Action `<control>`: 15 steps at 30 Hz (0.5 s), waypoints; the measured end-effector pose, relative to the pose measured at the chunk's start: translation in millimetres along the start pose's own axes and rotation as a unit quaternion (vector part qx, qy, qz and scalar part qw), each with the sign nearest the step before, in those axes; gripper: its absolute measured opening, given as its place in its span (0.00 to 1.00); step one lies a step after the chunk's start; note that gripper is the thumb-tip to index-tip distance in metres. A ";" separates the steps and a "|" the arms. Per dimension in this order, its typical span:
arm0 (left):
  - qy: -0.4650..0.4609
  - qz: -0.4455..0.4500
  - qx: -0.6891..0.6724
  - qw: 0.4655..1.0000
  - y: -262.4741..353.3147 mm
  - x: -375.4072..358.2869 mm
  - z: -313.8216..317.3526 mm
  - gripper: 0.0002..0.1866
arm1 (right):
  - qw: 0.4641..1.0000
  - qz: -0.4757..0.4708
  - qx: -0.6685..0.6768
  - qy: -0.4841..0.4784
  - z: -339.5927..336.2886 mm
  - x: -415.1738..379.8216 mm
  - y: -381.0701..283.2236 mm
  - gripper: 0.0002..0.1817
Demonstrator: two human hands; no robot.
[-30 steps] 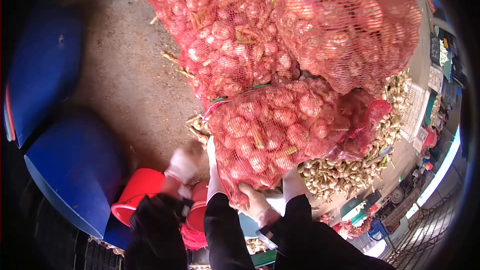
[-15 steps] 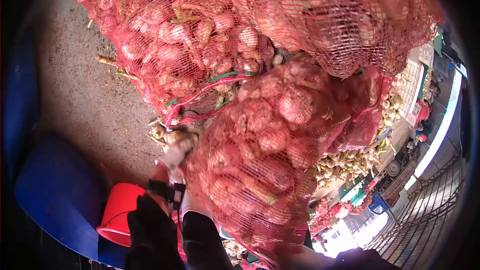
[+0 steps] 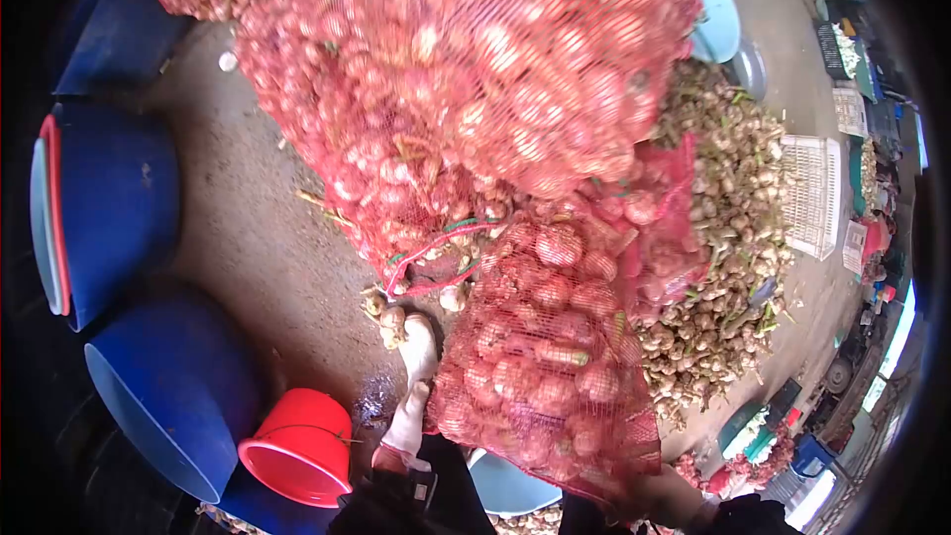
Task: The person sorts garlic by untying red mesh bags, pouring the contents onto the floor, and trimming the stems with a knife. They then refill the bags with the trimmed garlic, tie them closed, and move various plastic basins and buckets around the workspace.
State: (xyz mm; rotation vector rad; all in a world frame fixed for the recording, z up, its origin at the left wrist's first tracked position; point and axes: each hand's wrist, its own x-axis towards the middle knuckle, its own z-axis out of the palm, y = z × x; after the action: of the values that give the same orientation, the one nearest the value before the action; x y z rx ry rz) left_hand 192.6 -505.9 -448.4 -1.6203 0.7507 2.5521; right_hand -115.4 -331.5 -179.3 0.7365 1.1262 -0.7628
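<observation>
A red mesh bag of garlic (image 3: 540, 367) stands before me, its near end gathered low in the view. My right hand (image 3: 674, 497) is closed on the mesh at that end. To the left of the bag, my left hand (image 3: 408, 411) wears a white glove and reaches down with its fingers stretched out. Its fingertips come right beside loose garlic bulbs (image 3: 392, 322) on the floor. Behind lies a larger mesh bag of garlic (image 3: 367, 168), its edge trimmed with red and green cord. Another full mesh bag (image 3: 555, 59) leans over it.
A red bucket (image 3: 297, 446) and large blue tubs (image 3: 178, 391) stand at the left on the concrete floor (image 3: 248, 218). Loose garlic is heaped in a pile (image 3: 723, 238) at the right, beside a white plastic crate (image 3: 812, 193). A light-blue basin (image 3: 515, 485) sits near my legs.
The view has pulled back and shifted, so the bags look smaller and more of the floor, tubs and garlic pile shows. My left hand stays low beside the near bag.
</observation>
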 end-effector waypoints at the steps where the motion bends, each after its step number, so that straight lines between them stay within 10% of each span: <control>1: 0.020 0.038 -0.002 0.999 -2.3 -11.7 8.8 0.44 | 1.000 0.003 0.005 -0.002 8.1 -19.3 -10.4 0.27; 9: -0.038 -0.051 -0.169 0.984 86.5 -171.8 125.8 0.30 | 0.991 -0.128 0.039 -0.021 -19.9 -206.1 55.9 0.29; 15: -0.075 -0.088 0.034 0.993 137.7 -270.7 216.4 0.44 | 0.981 -0.097 0.169 0.002 -65.4 -260.4 78.9 0.25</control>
State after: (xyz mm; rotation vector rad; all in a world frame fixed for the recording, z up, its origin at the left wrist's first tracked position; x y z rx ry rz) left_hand 96.2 -477.2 -89.3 -1.3878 0.6419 2.4617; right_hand -146.3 -194.4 62.7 0.9195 1.0941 -1.1371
